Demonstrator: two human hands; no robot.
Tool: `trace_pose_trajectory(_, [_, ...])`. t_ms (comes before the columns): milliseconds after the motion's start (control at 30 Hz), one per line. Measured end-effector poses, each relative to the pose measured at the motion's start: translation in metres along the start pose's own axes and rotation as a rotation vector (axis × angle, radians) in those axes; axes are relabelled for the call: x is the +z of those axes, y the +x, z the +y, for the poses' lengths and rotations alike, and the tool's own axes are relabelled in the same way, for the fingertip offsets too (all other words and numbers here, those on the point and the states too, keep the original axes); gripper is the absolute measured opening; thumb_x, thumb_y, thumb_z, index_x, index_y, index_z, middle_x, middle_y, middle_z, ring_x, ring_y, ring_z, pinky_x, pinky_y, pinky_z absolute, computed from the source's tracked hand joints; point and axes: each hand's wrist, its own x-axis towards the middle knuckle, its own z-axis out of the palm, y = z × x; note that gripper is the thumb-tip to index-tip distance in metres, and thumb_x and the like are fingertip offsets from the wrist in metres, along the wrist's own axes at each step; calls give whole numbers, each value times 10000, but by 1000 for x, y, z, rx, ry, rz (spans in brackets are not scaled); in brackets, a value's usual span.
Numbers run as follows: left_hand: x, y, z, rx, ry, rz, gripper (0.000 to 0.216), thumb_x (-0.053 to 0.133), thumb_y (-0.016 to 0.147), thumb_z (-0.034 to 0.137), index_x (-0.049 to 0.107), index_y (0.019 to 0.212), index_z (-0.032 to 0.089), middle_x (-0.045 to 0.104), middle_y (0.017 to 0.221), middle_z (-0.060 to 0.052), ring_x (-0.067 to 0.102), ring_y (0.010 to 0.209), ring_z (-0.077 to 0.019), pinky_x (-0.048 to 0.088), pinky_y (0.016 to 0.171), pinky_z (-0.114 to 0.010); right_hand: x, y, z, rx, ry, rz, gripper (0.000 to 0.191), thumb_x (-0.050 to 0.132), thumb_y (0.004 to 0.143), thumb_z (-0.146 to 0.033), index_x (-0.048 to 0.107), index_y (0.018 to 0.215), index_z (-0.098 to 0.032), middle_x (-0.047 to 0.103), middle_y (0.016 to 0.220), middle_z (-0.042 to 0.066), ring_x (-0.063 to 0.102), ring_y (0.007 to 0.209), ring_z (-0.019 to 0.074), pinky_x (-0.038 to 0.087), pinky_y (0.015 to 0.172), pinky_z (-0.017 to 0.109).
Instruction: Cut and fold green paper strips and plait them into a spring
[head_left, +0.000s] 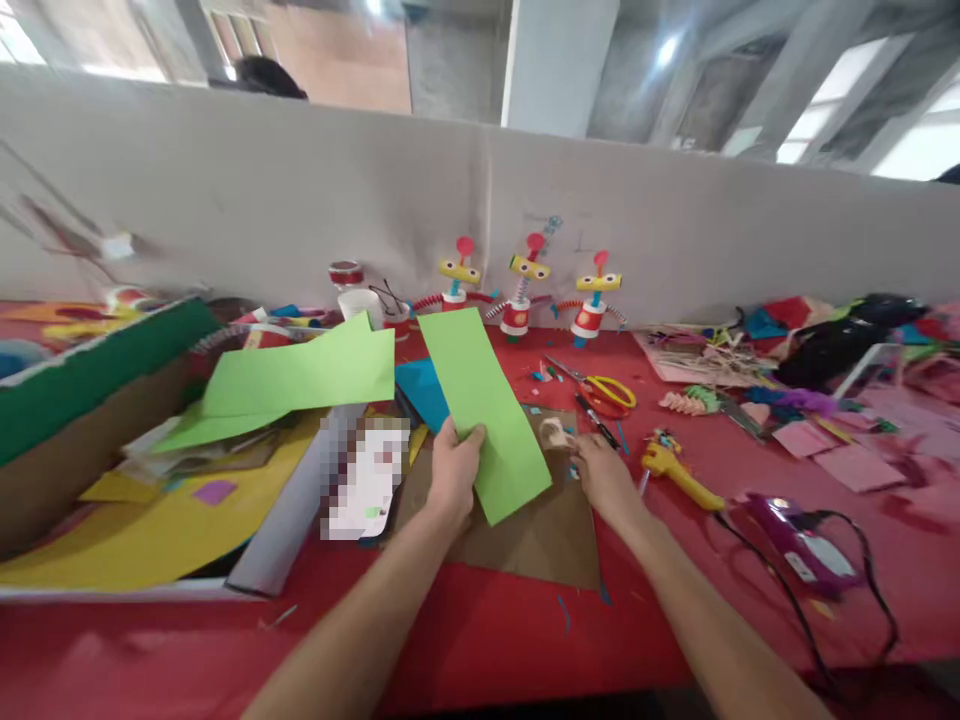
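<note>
My left hand (pixel 452 470) is closed on the edge of a light green paper strip (pixel 484 405), held up over a brown cardboard sheet (pixel 540 535) on the red table. My right hand (pixel 600 472) rests on the cardboard's right side, fingers curled near a small tan piece (pixel 555 433); whether it grips it I cannot make out. A larger green paper sheet (pixel 300 375) lies to the left. A blue paper (pixel 424 390) shows behind the strip.
Three paper-cup robot figures (pixel 525 290) stand against the grey partition. Yellow-handled scissors (pixel 607 392), a yellow glue gun (pixel 675 470) and a purple corded tool (pixel 799 545) lie right. An open box (pixel 82 400) with yellow sheets sits left. Paper scraps (pixel 810 400) crowd the far right.
</note>
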Motion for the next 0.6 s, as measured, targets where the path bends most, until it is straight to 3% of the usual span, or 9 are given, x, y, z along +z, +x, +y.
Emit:
trace_pose_trajectory(133, [-1, -1, -2, -5, 18, -22, 345, 604, 695, 190, 576, 1039, 187, 668, 1024, -79, 641, 834, -197, 517, 719, -327, -5, 7, -4, 41, 62, -41, 511, 462, 804, -110, 370, 1305, -151, 622, 1007, 122, 596, 878, 210, 408, 716, 267])
trace_pose_trajectory(200, [0, -2, 0, -11, 22, -34, 356, 603, 695, 183, 575, 1049, 188, 665, 1037, -78, 640, 838, -194, 514, 734, -326, -6, 13, -6, 8, 33, -98, 574, 484, 812, -149, 319, 1359, -199, 609, 1085, 129, 590, 940, 220, 401, 759, 279])
trace_pose_trajectory(367, [0, -4, 6, -85, 28, -66, 308, 592, 703, 157, 581, 1010, 185, 658, 1069, -87, 643, 857, -199, 516, 738, -326, -7, 30, -7, 46, -18, -160, 266, 510, 810, -207, 601, 1060, -204, 675, 951, 95, 618, 893, 222, 397, 718, 262])
trace_pose_trajectory(467, [1, -5, 5, -120, 12, -66, 303, 593, 703, 151, 582, 1004, 188, 662, 1064, -90, 650, 831, -199, 521, 732, -336, -10, 40, -9, 79, -22, -132, 194, 475, 831, -223, 624, 951, -193, 689, 897, 80, 625, 851, 200, 391, 685, 240])
trace_pose_trajectory(600, [2, -3, 1, -131, 0, -61, 309, 588, 695, 127, 592, 998, 189, 674, 1039, -83, 653, 820, -198, 525, 723, -334, -3, 58, -18, 103, -39, -108, 236, 432, 858, -246, 591, 1012, -167, 685, 916, 100, 624, 841, 189, 384, 664, 231])
